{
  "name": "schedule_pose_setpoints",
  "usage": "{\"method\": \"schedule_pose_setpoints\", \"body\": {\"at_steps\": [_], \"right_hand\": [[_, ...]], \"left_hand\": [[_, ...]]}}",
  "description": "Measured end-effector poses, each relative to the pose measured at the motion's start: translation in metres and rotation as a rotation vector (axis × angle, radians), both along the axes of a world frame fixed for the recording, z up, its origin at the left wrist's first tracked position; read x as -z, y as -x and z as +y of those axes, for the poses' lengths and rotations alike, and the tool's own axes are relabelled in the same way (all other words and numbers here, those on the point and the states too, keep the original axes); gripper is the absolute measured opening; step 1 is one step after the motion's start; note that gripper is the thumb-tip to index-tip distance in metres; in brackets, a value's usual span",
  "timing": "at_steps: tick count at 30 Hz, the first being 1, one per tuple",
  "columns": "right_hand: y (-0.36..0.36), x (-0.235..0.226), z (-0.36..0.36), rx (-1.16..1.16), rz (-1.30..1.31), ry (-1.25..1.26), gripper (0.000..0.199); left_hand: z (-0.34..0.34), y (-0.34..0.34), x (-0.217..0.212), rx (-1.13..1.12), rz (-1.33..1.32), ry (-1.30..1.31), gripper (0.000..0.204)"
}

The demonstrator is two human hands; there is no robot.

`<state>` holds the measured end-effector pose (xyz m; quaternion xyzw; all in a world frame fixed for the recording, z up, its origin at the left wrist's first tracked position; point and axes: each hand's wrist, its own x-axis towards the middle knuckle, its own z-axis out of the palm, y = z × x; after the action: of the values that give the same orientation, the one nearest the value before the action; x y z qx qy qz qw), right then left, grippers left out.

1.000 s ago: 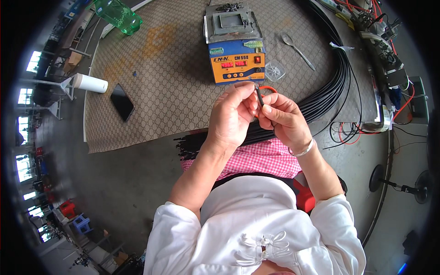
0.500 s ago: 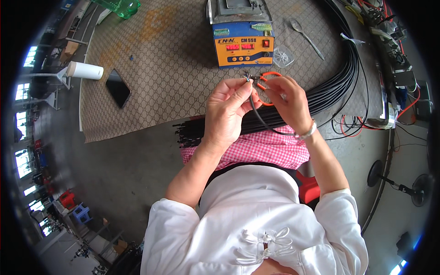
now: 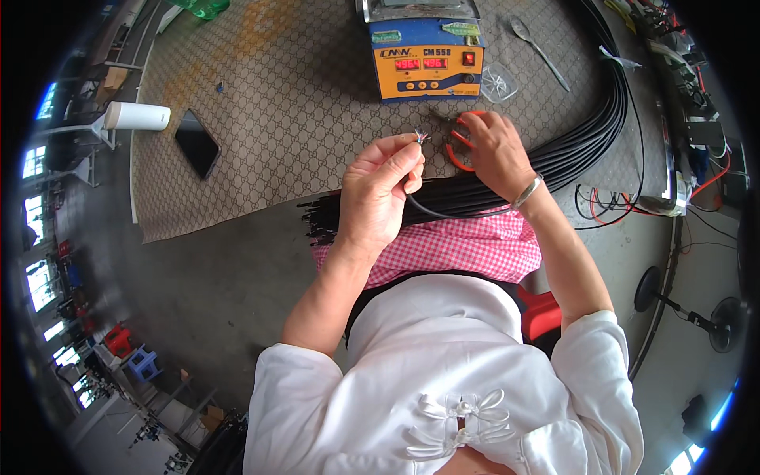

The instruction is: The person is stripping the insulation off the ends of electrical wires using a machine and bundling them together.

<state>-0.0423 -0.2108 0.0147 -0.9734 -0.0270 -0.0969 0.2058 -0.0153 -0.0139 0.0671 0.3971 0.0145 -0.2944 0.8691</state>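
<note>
My left hand [image 3: 376, 190] pinches the end of a black cable [image 3: 435, 212] between thumb and fingers. Fine coloured wires [image 3: 420, 137] fan out from its stripped tip, above the thumb. To the right, my right hand [image 3: 500, 154] has its fingers curled over the orange loop handles of a pair of scissors [image 3: 460, 153], low over the table. Their dark blades point left, toward the front of an orange and blue heated unit [image 3: 427, 77]. Part of the grip is hidden under the fingers.
A thick bundle of black cables [image 3: 582, 141] curves along the table's right side and across its front edge. A spoon [image 3: 541, 55] and a clear dish [image 3: 498, 83] lie by the unit. At left are a phone [image 3: 197, 145] and a white cup [image 3: 138, 116].
My right hand and the scissors have moved away from the wire ends, to the right and slightly up. My left hand has shifted a little left with the cable.
</note>
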Motion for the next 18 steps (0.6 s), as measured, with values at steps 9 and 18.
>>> {"method": "schedule_pose_setpoints", "body": {"at_steps": [9, 18], "right_hand": [[0.003, -0.006, -0.005, -0.093, 0.097, -0.360, 0.046], [0.029, -0.065, 0.011, -0.195, 0.487, -1.369, 0.051]], "left_hand": [[0.000, -0.003, 0.004, -0.041, 0.018, -0.058, 0.014], [-0.005, -0.002, 0.004, -0.065, -0.029, -0.164, 0.014]]}}
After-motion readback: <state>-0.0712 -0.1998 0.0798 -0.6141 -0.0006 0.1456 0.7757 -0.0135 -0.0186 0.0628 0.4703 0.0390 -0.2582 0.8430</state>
